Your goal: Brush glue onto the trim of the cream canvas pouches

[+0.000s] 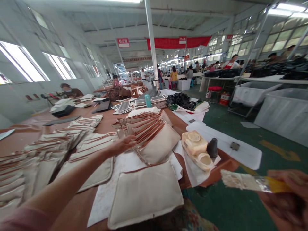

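Observation:
My left hand (124, 145) reaches out with its fingers stretched, at the left edge of a fanned stack of beige fabric panels (158, 141) with reddish-brown edges. Whether the fingertips touch the stack I cannot tell. My right hand (292, 192), blurred at the right, is closed around a brush (274, 185) with a yellow handle, a metal band and pale, caked bristles pointing left. One beige padded panel (146, 192) lies nearest to me, partly over white paper (103, 202). An open yellowish plastic container (204, 159) stands right of the stack.
More overlapping panels (93, 160) cover the table's left side. Beside the container stands a dark cone-shaped object (212, 147). A turquoise bottle (147, 100) and black strips (181, 101) are farther back. A white board (247, 150) and large bins (286, 112) are at the right. Several people work beyond.

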A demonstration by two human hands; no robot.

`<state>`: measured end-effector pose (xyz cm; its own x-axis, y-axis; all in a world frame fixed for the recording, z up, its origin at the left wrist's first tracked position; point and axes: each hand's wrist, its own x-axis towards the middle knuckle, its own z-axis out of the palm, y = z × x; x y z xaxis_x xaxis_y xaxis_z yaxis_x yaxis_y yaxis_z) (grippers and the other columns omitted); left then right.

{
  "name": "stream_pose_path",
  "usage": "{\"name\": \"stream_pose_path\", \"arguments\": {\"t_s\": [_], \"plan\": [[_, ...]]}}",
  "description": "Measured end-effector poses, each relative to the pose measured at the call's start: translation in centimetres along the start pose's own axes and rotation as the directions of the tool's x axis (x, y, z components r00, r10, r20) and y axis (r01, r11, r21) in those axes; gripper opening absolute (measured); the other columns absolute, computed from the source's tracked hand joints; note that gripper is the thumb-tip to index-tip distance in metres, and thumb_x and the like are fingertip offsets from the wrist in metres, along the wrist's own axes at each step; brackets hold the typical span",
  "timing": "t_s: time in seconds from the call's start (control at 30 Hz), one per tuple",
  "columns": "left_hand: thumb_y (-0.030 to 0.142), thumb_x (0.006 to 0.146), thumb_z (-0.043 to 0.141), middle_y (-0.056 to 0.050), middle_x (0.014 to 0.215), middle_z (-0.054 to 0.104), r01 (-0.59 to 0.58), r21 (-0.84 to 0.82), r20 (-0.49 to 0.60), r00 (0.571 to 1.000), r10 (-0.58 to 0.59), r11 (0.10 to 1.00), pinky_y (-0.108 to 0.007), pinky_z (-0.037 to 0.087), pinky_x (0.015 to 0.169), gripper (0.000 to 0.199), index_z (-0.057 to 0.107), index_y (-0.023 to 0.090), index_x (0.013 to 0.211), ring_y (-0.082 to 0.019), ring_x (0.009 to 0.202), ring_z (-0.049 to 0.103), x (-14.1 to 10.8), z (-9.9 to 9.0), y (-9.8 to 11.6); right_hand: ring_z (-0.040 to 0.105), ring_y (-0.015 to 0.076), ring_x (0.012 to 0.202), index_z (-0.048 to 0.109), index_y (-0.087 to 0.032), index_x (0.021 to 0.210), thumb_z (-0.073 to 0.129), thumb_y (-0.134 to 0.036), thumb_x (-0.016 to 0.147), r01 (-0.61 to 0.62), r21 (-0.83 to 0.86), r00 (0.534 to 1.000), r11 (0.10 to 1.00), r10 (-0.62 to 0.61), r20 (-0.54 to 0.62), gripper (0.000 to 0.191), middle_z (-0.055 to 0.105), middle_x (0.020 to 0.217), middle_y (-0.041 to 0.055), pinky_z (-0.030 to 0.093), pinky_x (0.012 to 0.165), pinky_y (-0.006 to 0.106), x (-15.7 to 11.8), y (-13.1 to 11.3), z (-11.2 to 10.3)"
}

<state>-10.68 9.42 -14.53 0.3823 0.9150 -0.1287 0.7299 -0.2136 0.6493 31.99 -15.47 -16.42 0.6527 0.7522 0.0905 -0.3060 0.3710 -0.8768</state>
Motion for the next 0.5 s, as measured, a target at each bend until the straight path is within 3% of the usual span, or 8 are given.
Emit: {"name": "stream_pose_path", "arguments": {"t_s": [0.13,0.2,0.27,0.37,0.5], "plan": [[0.043,0.086,0.062,-0.008,0.101,0.072,-0.057,0.123,0.085,0.995,0.047,0.991,-0.031,0.046,0.079,0.039,0.064,0.019,0.116,-0.024,0.09,0.064,0.0,9.3,0.5,0.034,0.0052,0.043,0.056,-0.019,0.068,0.087,-0.032,0.067,-0.256,0.071,0.954,0.964,0.264,-0.143,0.034,0.04,0.054,-0.003,0.032,0.036,0.015,-0.9,1.8,3.0],[0.033,0.085,0.062,-0.01,0.102,0.071,-0.053,0.193,0.09,0.995,0.036,0.98,-0.034,0.045,0.084,0.028,0.064,0.019,0.11,-0.027,0.098,0.063,0.3,13.7,1.5,0.034,0.0058,0.044,0.054,-0.018,0.066,0.089,-0.033,0.064,-0.265,0.067,0.955,0.962,0.272,-0.12,0.039,0.042,0.054,-0.003,0.031,0.035,0.014,-1.3,2.9,3.8],[0.028,0.085,0.059,-0.012,0.101,0.069,-0.026,0.256,0.072,0.997,0.008,0.966,-0.039,0.044,0.088,0.024,0.062,0.019,0.107,-0.031,0.106,0.061,0.7,16.6,2.4,0.034,0.0065,0.042,0.056,-0.018,0.068,0.09,-0.033,0.065,-0.254,0.053,0.964,0.966,0.258,-0.07,0.037,0.044,0.052,-0.0032,0.031,0.035,0.015,-1.7,3.9,3.8],[0.026,0.088,0.056,-0.015,0.101,0.068,0.033,0.312,0.029,0.999,-0.044,0.95,-0.047,0.041,0.095,0.022,0.06,0.018,0.108,-0.035,0.113,0.058,1.4,18.6,3.1,0.034,0.0066,0.04,0.059,-0.017,0.069,0.09,-0.033,0.066,-0.234,0.034,0.972,0.972,0.235,-0.015,0.035,0.045,0.051,-0.0037,0.03,0.034,0.015,-2.0,5.2,3.2],[0.022,0.079,0.066,-0.015,0.103,0.068,0.073,0.275,0.021,0.996,-0.082,0.959,-0.048,0.041,0.097,0.03,0.059,0.016,0.107,-0.036,0.113,0.058,2.1,18.7,3.1,0.035,0.0067,0.041,0.059,-0.016,0.067,0.09,-0.036,0.069,-0.241,0.029,0.97,0.97,0.24,0.037,0.037,0.047,0.053,-0.0029,0.029,0.035,0.015,-2.1,6.9,2.9]]}}
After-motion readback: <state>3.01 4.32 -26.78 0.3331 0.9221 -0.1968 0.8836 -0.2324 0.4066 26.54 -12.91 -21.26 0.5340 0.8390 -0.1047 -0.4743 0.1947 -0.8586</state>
